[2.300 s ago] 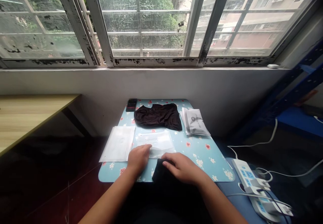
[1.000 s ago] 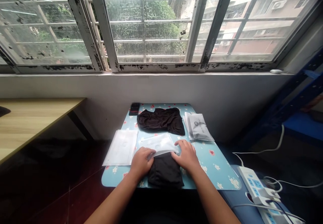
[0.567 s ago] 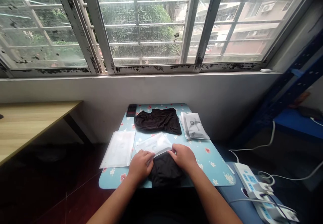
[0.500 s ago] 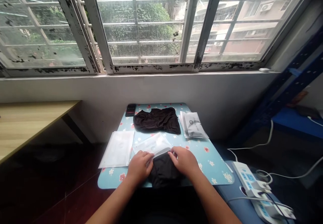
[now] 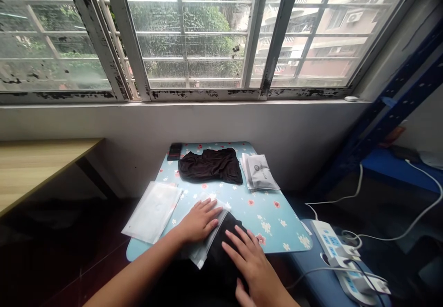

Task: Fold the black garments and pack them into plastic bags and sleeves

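Observation:
My left hand (image 5: 202, 219) lies flat with fingers spread on a translucent zip bag (image 5: 210, 240) near the table's front edge. Beside the bag, partly at its opening, is a folded black cloth item (image 5: 224, 247). My right hand (image 5: 247, 261) rests on this black cloth with its fingers stretched and apart. Whether some of the cloth is inside the bag cannot be made out. Further back, another black fabric piece (image 5: 211, 166) lies spread out. To the left sits a stack of flat translucent bags (image 5: 152, 210).
A packed bag with printed lettering (image 5: 259, 172) lies at the table's right. At the back left corner is a small dark box (image 5: 175, 151). Power strips (image 5: 337, 251) with cables stand on a blue surface at right. A wooden desk (image 5: 41, 164) is at left.
The bag and black cloth have turned and come nearer to me. Both hands have let go of the bag's edge and flattened out. My right hand has moved down toward me.

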A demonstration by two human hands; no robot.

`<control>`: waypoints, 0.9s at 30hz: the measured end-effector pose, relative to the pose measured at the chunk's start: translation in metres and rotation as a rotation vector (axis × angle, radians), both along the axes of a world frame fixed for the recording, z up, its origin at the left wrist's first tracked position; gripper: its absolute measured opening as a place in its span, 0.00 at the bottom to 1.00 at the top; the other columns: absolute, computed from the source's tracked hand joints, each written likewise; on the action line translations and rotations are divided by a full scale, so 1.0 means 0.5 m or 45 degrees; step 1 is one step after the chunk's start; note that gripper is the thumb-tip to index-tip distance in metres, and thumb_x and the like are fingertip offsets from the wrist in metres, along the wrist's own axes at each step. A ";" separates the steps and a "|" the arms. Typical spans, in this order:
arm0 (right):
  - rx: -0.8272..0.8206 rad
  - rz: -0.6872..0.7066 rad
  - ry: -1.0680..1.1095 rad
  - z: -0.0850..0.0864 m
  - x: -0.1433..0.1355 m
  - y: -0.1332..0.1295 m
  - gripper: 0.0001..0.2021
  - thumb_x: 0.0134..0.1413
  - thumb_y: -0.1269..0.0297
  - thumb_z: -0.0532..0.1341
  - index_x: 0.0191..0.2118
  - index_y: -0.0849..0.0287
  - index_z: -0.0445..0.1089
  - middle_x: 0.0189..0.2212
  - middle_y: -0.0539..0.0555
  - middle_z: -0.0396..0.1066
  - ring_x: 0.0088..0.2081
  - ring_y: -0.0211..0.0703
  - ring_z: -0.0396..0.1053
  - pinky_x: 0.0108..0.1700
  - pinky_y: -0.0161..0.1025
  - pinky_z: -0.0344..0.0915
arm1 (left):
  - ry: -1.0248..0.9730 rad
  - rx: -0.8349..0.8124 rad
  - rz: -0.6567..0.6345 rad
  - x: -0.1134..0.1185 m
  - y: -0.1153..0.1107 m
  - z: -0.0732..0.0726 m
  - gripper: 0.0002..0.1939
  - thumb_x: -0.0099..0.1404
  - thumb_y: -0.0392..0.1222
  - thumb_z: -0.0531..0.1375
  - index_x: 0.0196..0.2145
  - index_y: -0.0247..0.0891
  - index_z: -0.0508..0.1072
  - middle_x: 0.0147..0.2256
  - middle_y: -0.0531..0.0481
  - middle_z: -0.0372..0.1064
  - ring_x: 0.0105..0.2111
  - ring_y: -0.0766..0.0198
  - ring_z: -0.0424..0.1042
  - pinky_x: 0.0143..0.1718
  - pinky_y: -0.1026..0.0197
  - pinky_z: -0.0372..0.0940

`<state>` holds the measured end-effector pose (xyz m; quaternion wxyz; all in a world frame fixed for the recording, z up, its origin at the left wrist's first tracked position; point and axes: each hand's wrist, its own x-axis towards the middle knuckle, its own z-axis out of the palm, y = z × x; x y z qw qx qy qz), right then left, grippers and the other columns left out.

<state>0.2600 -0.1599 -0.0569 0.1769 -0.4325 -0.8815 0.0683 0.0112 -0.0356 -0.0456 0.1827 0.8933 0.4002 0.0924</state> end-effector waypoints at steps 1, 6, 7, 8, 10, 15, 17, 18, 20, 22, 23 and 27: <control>-0.070 0.023 -0.036 -0.001 0.000 -0.002 0.48 0.42 0.74 0.59 0.74 0.52 0.51 0.74 0.55 0.44 0.73 0.67 0.42 0.69 0.70 0.49 | 0.014 -0.028 -0.016 0.004 0.002 -0.005 0.26 0.77 0.51 0.51 0.70 0.48 0.60 0.72 0.44 0.49 0.71 0.43 0.48 0.69 0.34 0.47; -0.340 -0.071 -0.113 -0.008 -0.016 0.021 0.51 0.40 0.76 0.56 0.74 0.50 0.48 0.75 0.53 0.34 0.74 0.63 0.34 0.71 0.68 0.43 | 0.032 -0.093 -0.099 0.017 0.004 0.001 0.28 0.78 0.54 0.47 0.72 0.50 0.54 0.73 0.45 0.44 0.73 0.42 0.42 0.70 0.32 0.42; -0.369 -0.071 -0.111 -0.006 -0.023 0.031 0.49 0.41 0.76 0.56 0.74 0.50 0.49 0.75 0.53 0.34 0.75 0.61 0.34 0.72 0.66 0.42 | 0.035 -0.111 -0.123 0.018 0.007 0.006 0.28 0.78 0.54 0.46 0.72 0.49 0.54 0.73 0.45 0.44 0.73 0.42 0.42 0.70 0.32 0.41; -0.392 -0.061 -0.108 -0.002 -0.031 0.042 0.48 0.43 0.75 0.56 0.74 0.51 0.50 0.75 0.54 0.35 0.75 0.60 0.35 0.72 0.65 0.41 | 0.035 -0.134 -0.141 0.019 0.010 0.010 0.28 0.78 0.55 0.46 0.72 0.49 0.55 0.73 0.45 0.44 0.73 0.42 0.42 0.70 0.32 0.41; -0.418 -0.032 -0.104 0.005 -0.051 0.063 0.44 0.45 0.74 0.56 0.72 0.55 0.54 0.75 0.57 0.40 0.74 0.59 0.38 0.73 0.61 0.40 | 0.032 -0.188 -0.167 0.021 0.018 0.018 0.28 0.79 0.56 0.44 0.71 0.50 0.56 0.73 0.46 0.45 0.73 0.43 0.41 0.70 0.32 0.39; -0.332 -0.069 0.000 0.015 -0.110 0.106 0.34 0.54 0.68 0.56 0.69 0.63 0.61 0.68 0.64 0.59 0.70 0.58 0.51 0.73 0.55 0.42 | -0.024 -0.247 -0.215 0.021 0.036 0.026 0.28 0.79 0.58 0.42 0.70 0.51 0.58 0.73 0.47 0.45 0.73 0.45 0.41 0.70 0.33 0.37; -0.293 -0.109 0.061 0.016 -0.136 0.119 0.31 0.56 0.67 0.56 0.67 0.63 0.64 0.64 0.65 0.65 0.67 0.59 0.57 0.71 0.55 0.46 | -0.048 -0.247 -0.219 0.019 0.041 0.028 0.28 0.79 0.57 0.41 0.70 0.50 0.60 0.73 0.47 0.46 0.73 0.45 0.41 0.71 0.33 0.38; -0.276 -0.125 0.094 0.017 -0.148 0.126 0.30 0.57 0.67 0.56 0.66 0.62 0.66 0.63 0.64 0.67 0.65 0.59 0.60 0.70 0.55 0.49 | -0.057 -0.241 -0.218 0.019 0.042 0.030 0.28 0.79 0.57 0.41 0.69 0.50 0.61 0.73 0.48 0.46 0.73 0.45 0.41 0.71 0.34 0.38; -0.246 -0.127 0.152 0.019 -0.170 0.143 0.28 0.59 0.66 0.55 0.64 0.59 0.68 0.61 0.62 0.70 0.61 0.58 0.64 0.67 0.53 0.54 | -0.057 -0.223 -0.214 0.019 0.045 0.037 0.28 0.79 0.57 0.40 0.68 0.50 0.64 0.72 0.48 0.49 0.73 0.44 0.41 0.71 0.34 0.39; -0.218 -0.093 0.169 0.017 -0.186 0.164 0.26 0.61 0.65 0.54 0.64 0.57 0.68 0.61 0.60 0.70 0.61 0.57 0.65 0.65 0.52 0.57 | -0.040 -0.205 -0.203 0.021 0.047 0.046 0.28 0.79 0.57 0.40 0.67 0.50 0.65 0.71 0.48 0.51 0.73 0.43 0.42 0.70 0.33 0.40; -0.205 -0.071 0.159 0.014 -0.191 0.175 0.26 0.61 0.65 0.54 0.65 0.57 0.68 0.62 0.60 0.69 0.61 0.57 0.65 0.65 0.52 0.57 | -0.034 -0.197 -0.195 0.023 0.047 0.050 0.28 0.79 0.56 0.39 0.67 0.50 0.66 0.71 0.48 0.53 0.73 0.43 0.43 0.70 0.33 0.40; -0.171 -0.001 0.070 0.001 -0.190 0.202 0.29 0.60 0.64 0.57 0.67 0.58 0.64 0.65 0.62 0.65 0.63 0.60 0.63 0.66 0.55 0.56 | -0.030 -0.149 -0.188 0.024 0.052 0.054 0.26 0.80 0.54 0.40 0.65 0.52 0.68 0.69 0.51 0.57 0.72 0.45 0.46 0.70 0.32 0.42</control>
